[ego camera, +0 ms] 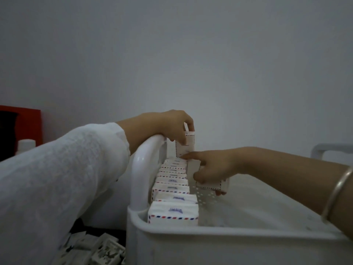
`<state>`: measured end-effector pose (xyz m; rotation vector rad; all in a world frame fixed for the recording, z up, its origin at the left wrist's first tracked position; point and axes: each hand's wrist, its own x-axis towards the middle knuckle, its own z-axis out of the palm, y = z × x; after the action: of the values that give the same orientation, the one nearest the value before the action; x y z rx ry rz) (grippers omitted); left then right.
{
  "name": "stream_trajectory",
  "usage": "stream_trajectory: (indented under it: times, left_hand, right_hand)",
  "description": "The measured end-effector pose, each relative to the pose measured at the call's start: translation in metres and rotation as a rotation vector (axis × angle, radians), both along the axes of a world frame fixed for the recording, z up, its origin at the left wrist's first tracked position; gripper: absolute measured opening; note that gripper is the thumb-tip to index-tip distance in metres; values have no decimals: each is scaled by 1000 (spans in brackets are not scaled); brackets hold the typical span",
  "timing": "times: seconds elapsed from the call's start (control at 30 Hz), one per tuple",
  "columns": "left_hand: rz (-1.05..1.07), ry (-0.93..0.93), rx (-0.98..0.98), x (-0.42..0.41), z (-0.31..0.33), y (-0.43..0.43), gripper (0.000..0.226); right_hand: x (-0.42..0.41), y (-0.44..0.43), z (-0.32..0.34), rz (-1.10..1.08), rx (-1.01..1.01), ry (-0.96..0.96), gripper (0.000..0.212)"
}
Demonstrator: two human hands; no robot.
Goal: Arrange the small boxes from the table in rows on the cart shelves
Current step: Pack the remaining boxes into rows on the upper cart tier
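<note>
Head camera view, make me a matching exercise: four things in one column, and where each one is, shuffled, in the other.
1. left-hand box
2. right-hand box
3. row of boxes
4. bangle

A. on a wrist
B. along the left wall of the cart tray
C. held upright at the row's far end
D. held low beside the row, over the tray floor

Pairs: 1-C, 2-D, 3-B, 4-A

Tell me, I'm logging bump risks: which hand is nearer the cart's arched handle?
Left. The left hand, gripping a box, is just above the handle; the right hand, holding a second box, sits right of the box row.
</note>
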<state>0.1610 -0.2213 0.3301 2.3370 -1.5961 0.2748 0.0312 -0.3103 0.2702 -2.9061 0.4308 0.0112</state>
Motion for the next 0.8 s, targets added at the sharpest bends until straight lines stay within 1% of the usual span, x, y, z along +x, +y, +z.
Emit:
stream_trajectory:
  times: [0.1,0.27,0.37,0.43,0.5,0.57,0.63,0.7,0.8]
  left_hand:
    - [-9,54,52,2,1,0,25]
    - [40,90,84,3,6,4,23]
    - [86,74,201,0,5,1,26]
    - [123,78,296,-2,2,-3,29]
    - [166,68,346,-3,2,-6,29]
    - [203,76,362,-5,3,-7,26]
    - [215,154,358,-5,3,-8,17]
    - [211,178,337,-6,1,-9,12]
    - [193,156,352,-3,-1,-11,26]
  right_hand:
    - [0,0,-3,-9,127,-18,72]
    - [-2,0,-9,-12,269,-26,67]
    - [-6,0,-10,-6,328,-41,67]
    - [-7,2,-11,3,332,-49,68]
    - [-6,3,-11,8,323,-50,69]
    - [-6,5,-12,0,322,-47,72]
    - [-6,5,-11,-15,315,-38,76]
    - [-6,7,-9,-35,347,-19,78]
    - [-8,13,-2,-90,453,22,80]
